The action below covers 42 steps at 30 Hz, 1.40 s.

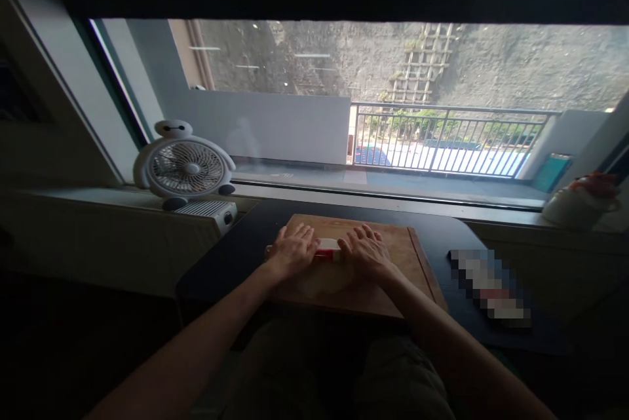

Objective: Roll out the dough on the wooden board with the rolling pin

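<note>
Both my hands lie over a rolling pin with a red stretch in its middle [325, 254], which runs crosswise on a wooden board [407, 276]. My left hand [295, 248] rests flat on its left part, fingers stretched forward. On its right part lies my right hand [366, 248], with fingers spread. The red stretch shows between the hands; my palms hide much of the rest. A pale, flat round that looks like dough [322, 281] spreads on the board under and in front of the pin, its edges faint in the dim light.
The board sits on a dark table [221, 256] by a large window. A flat object, blurred out [491, 286], lies right of the board. Left on the sill side stands a white figure-shaped fan [191, 168]. A pale pot-like object [580, 204] is at far right.
</note>
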{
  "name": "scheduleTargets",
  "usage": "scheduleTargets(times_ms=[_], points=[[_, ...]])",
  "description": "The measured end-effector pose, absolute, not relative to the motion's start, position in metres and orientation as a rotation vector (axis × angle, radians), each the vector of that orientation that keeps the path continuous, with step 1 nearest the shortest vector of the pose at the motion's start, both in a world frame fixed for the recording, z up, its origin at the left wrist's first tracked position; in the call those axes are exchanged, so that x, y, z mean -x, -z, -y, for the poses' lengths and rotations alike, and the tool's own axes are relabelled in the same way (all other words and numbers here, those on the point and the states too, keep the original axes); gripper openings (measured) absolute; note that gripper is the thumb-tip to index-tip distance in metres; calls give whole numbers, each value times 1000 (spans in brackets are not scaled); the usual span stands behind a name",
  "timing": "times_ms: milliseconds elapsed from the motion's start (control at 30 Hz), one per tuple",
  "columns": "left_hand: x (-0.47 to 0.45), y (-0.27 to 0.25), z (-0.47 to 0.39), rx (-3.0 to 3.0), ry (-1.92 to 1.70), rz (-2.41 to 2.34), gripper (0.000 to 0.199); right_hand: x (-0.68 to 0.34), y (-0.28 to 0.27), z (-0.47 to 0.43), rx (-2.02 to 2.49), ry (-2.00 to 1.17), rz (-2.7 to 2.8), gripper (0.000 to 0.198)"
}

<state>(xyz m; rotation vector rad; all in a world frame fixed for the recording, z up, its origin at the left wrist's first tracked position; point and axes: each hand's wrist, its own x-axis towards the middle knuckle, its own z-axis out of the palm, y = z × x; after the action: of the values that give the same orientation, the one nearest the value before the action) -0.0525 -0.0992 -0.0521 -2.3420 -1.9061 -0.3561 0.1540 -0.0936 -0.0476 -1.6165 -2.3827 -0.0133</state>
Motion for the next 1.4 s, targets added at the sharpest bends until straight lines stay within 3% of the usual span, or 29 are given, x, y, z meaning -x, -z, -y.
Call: scheduleTargets(times_ms=[233, 600, 1000, 1400], points=[[58, 54, 150, 2439, 368, 1700, 54, -161, 62, 142, 1450, 64, 2346, 54], [48, 40, 40, 2256, 261, 2059, 62, -145, 35, 39, 1687, 43, 2476, 44], [54, 55, 145, 2351, 346, 1738, 59, -155, 60, 137, 1451, 71, 2373, 51], [51, 41, 24, 2200, 298, 2095, 65, -139, 39, 18, 1694, -47, 2377, 49]])
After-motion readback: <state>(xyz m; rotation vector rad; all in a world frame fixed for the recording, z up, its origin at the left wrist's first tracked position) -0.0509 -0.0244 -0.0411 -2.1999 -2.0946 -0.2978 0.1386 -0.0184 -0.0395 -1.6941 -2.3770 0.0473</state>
